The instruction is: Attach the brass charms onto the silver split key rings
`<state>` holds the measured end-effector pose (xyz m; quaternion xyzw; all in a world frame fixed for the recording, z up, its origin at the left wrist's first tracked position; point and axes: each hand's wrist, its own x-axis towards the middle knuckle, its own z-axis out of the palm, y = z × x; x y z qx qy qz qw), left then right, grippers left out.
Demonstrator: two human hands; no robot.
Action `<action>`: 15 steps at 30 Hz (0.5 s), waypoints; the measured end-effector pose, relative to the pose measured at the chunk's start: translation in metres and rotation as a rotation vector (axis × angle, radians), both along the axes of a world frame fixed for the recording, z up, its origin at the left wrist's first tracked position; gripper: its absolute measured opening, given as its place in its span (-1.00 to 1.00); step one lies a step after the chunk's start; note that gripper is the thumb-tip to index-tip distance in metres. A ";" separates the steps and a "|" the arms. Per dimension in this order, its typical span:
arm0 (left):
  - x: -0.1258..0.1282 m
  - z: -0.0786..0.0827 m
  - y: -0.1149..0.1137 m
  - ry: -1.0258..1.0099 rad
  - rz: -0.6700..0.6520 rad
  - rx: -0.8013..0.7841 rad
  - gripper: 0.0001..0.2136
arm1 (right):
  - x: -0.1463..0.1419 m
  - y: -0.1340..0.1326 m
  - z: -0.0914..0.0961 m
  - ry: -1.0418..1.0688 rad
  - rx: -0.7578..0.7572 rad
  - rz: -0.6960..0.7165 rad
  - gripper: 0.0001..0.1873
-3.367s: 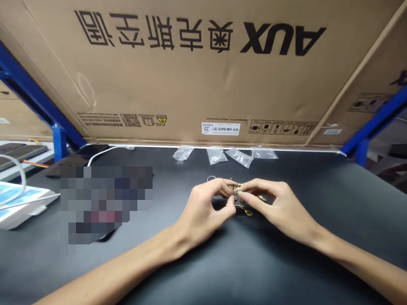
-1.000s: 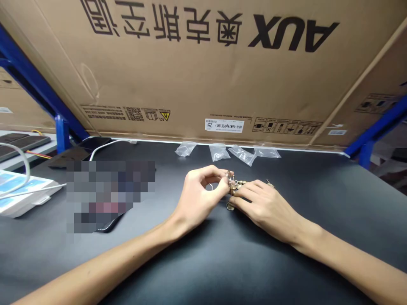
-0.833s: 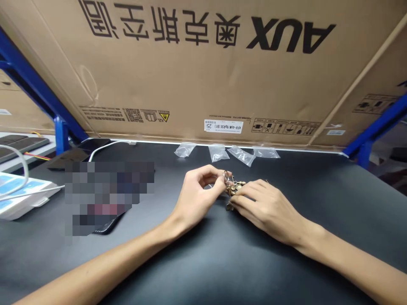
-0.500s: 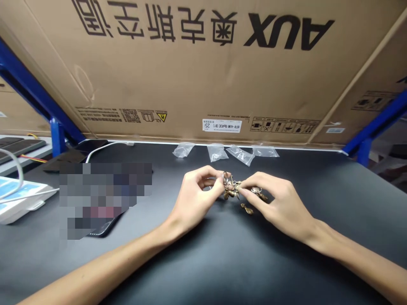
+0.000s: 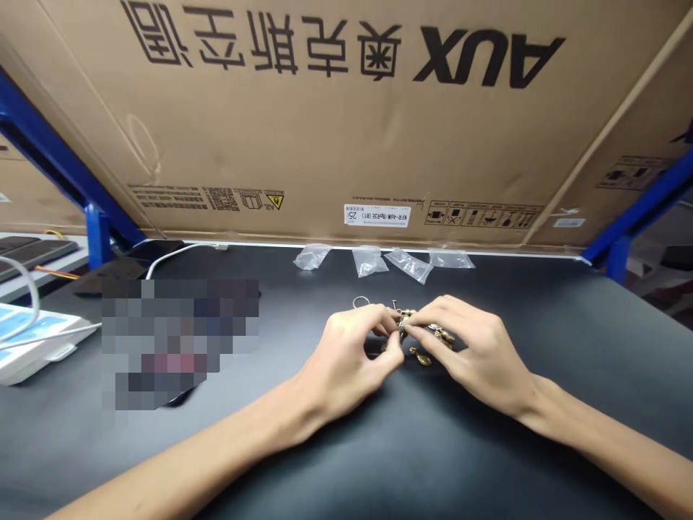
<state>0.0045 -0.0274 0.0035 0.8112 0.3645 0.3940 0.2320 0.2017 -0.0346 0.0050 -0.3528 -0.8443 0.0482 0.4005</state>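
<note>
My left hand (image 5: 351, 361) and my right hand (image 5: 471, 354) meet over the black table mat (image 5: 379, 448), fingertips pinched together on a small cluster of brass-coloured metal charms and rings (image 5: 414, 339). One brass charm (image 5: 421, 357) hangs or lies just below the pinch. A thin silver ring (image 5: 361, 302) lies on the mat just behind my left hand, apart from it. The exact piece between the fingertips is too small to make out.
Several small clear plastic bags (image 5: 379, 260) lie in a row at the mat's far edge. A big cardboard box (image 5: 346, 108) stands behind. A white cable (image 5: 178, 253), a pixelated dark object (image 5: 173, 339) and a white-blue device (image 5: 32, 339) lie left. Blue frame posts (image 5: 97, 231) flank the table.
My left hand has lowered toward the mat and closed tighter onto the charms. The silver ring now lies uncovered behind it. My right hand has stayed pinched at the cluster.
</note>
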 end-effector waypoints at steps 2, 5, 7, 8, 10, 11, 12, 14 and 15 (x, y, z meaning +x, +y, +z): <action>0.000 0.001 -0.001 0.009 0.010 -0.016 -0.90 | 0.000 0.001 -0.002 -0.031 0.072 0.012 -0.89; 0.001 0.002 -0.002 0.011 0.014 -0.058 -0.90 | 0.002 0.003 -0.005 -0.112 0.179 0.012 -0.90; 0.000 0.003 -0.002 -0.021 0.016 -0.119 -0.92 | 0.003 0.004 -0.005 -0.186 0.252 -0.002 -0.90; -0.001 0.004 -0.001 -0.043 0.013 -0.151 -0.90 | 0.004 0.004 -0.005 -0.217 0.290 -0.012 -0.90; -0.003 0.004 0.001 -0.068 -0.004 -0.164 -0.77 | 0.005 0.005 -0.003 -0.248 0.357 -0.026 -0.91; -0.004 0.004 0.003 -0.055 -0.020 -0.130 -0.74 | 0.006 0.005 -0.003 -0.252 0.380 -0.029 -0.91; -0.005 0.004 0.004 -0.024 -0.037 -0.078 -0.74 | 0.007 0.005 -0.002 -0.252 0.393 -0.029 -0.91; -0.007 0.003 0.007 0.051 -0.048 0.019 -0.82 | 0.007 0.004 0.000 -0.251 0.407 -0.016 -0.91; -0.008 0.003 0.008 0.076 -0.032 0.035 -0.87 | 0.006 0.004 0.000 -0.254 0.416 -0.005 -0.91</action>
